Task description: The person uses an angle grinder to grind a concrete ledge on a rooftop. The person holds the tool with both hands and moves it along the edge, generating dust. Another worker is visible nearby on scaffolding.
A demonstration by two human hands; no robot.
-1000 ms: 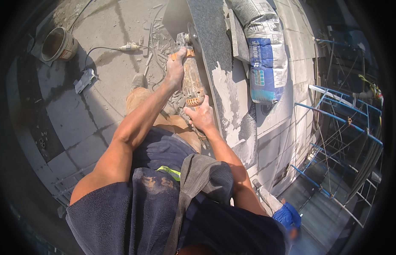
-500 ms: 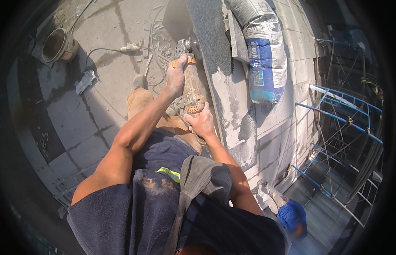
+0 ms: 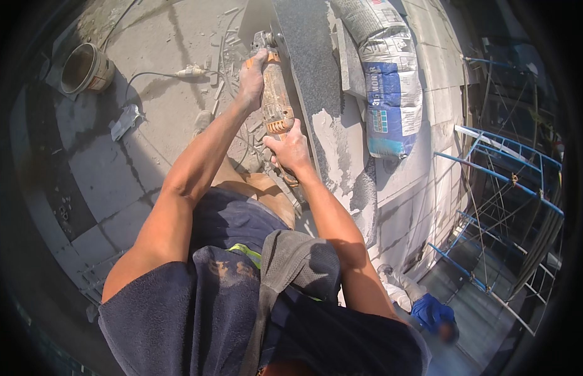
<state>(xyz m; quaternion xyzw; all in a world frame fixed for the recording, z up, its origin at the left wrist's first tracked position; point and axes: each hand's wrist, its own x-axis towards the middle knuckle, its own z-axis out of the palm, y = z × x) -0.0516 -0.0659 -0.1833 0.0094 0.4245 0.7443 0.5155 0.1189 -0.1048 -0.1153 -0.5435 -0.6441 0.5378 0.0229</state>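
Note:
Both of my hands are wrapped round a dusty orange angle grinder (image 3: 276,94). My left hand (image 3: 252,78) grips it close to its metal head. At the rear end of its body, my right hand (image 3: 290,149) closes round the handle. The grinder's disc lies against the near-left edge of a long grey stone slab (image 3: 307,56), where the contact is partly hidden. Whitish dried material (image 3: 332,147) covers part of the slab's nearer surface.
A blue and white bag (image 3: 392,88) lies right of the slab, beside a narrow stone piece (image 3: 349,59). Farther left stand a dirty bucket (image 3: 88,67) and a cable connector (image 3: 190,71) amid stone chips. Blue scaffolding (image 3: 504,172) rises at right; a person in blue (image 3: 432,310) is below.
My hands and the grinder have moved away from me along the slab's edge, slightly leftward. My arms are stretched farther out. The person in blue has shifted a little.

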